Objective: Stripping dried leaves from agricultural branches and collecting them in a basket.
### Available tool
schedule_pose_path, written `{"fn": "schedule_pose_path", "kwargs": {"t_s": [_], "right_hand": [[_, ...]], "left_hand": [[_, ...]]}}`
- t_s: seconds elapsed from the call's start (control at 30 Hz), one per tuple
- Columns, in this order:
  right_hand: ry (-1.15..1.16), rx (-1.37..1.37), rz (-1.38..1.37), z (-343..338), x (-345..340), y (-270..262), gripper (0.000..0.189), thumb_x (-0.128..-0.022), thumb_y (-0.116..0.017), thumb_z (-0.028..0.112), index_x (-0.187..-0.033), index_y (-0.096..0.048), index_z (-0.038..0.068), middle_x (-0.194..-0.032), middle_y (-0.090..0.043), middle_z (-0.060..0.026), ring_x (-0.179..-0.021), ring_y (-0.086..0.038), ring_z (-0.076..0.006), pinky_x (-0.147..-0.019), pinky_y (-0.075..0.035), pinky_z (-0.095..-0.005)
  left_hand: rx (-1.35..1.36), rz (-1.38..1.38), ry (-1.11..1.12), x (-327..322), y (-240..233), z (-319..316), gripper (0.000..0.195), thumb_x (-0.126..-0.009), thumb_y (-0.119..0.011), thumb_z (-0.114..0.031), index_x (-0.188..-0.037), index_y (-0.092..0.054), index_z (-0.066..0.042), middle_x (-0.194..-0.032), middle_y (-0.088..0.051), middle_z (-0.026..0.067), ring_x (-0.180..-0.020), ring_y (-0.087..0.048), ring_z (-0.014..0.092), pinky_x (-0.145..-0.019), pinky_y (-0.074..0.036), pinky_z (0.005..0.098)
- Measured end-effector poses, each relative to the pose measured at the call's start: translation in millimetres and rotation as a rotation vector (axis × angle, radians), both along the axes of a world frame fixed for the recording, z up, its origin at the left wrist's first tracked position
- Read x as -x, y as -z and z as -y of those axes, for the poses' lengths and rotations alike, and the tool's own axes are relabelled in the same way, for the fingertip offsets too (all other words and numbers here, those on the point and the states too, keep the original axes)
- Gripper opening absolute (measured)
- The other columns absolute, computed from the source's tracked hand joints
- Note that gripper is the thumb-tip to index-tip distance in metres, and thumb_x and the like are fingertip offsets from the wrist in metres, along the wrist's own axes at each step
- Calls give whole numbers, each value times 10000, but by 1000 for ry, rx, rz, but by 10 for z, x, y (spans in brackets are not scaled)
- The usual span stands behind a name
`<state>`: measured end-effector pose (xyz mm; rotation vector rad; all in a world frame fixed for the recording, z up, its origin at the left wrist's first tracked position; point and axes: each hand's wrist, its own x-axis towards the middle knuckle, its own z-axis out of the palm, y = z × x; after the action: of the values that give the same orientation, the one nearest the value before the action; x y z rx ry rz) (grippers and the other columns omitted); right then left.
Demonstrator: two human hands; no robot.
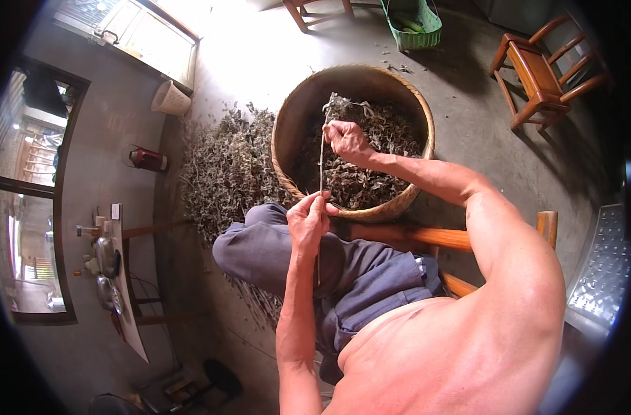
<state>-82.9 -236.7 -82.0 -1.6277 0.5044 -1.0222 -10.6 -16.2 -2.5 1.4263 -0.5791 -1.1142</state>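
Observation:
Between my two hands runs a thin dried plant stem (321, 166), bare along most of its length. My left hand (309, 220) pinches its lower part above my knee, and the tail end hangs below that hand. Farther up, my right hand (349, 141) grips the stem just under a tuft of dry grey leaves (341, 106). Both hands are over or near a large round woven basket (429, 119), the right one above its opening. Loose dried leaves (367, 181) cover the basket's bottom.
A big heap of dried leafy stalks (237, 166) lies left of the basket. Beyond stand a green woven basket (419, 39) and a wooden chair (536, 78). Along the left wall are a red thermos (148, 158), a white bin (171, 98) and a table (134, 332) with metal pots.

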Motion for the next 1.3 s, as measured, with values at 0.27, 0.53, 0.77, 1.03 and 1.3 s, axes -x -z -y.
{"fn": "schedule_pose_path", "kwargs": {"t_s": [0.27,0.53,0.77,1.03,1.3], "right_hand": [[-252,-671,136,-171,44,65,471,-1039,-459,423,-1258,-573,23,-1030,-687,-78,-845,-678,-163,-779,-590,-346],[-103,-826,119,-114,-69,-372,279,-936,-712,325,-944,-669,50,-814,-692,-33,-593,-622,-75,-559,-560,-245],[-190,-542,50,-529,-101,-404,338,-958,-691,286,-736,-621,42,-681,-638,-2,-541,-557,-63,-479,-452,-248],[42,312,-163,-600,127,-268,327,-940,-669,217,-737,-554,-12,-671,-554,-212,-596,-557,-366,-558,-417,-434],[-197,268,-236,-773,279,-197,220,-916,-640,178,-811,-567,-1,-705,-572,-198,-650,-593,-406,-606,-483,-465]], "left_hand": [[20,-201,-63,-22,-261,-193,221,-1039,-519,-120,-1132,-645,34,-764,-679,90,-447,-417,44,-407,-311,196],[-164,-94,145,98,-551,-505,268,-1027,-556,-178,-1184,-626,27,-885,-717,134,-602,-643,141,-547,-530,254],[-70,-156,-26,-298,-256,233,221,-998,-612,-157,-1128,-658,15,-817,-692,95,-552,-582,104,-486,-459,244],[-33,-244,-108,-268,66,318,169,-966,-650,-109,-1070,-686,19,-740,-660,64,-455,-419,44,-410,-309,196],[-19,-186,-221,-357,150,262,148,-983,-624,-111,-1027,-684,17,-711,-658,70,-456,-487,65,-402,-350,209]]}}
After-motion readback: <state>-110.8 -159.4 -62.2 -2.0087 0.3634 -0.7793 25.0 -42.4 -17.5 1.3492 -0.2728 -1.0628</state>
